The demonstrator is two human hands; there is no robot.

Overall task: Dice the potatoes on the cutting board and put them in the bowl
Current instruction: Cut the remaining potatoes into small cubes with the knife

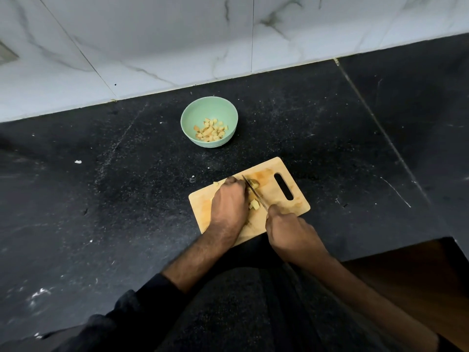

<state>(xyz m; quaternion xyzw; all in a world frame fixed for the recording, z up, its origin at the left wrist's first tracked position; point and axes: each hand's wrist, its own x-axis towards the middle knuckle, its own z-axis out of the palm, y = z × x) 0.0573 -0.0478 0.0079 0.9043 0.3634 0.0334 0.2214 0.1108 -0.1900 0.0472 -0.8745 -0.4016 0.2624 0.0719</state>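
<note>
A wooden cutting board (291, 174) with a handle slot lies on the black counter. My left hand (228, 201) rests on the board with curled fingers holding down a potato piece, most of it hidden beneath. My right hand (286, 227) grips the handle of a knife (253, 191), whose blade runs just right of my left fingers. Cut potato pieces (254, 204) lie beside the blade, and another piece (254, 183) sits near the knife tip. A mint-green bowl (193, 115) farther back holds several potato cubes (210, 130).
The black stone counter (101, 199) meets a white marble wall (152, 47) behind the bowl. A small white scrap (78, 161) lies at left. The counter's edge drops off at the lower right, showing wood (418, 275) below.
</note>
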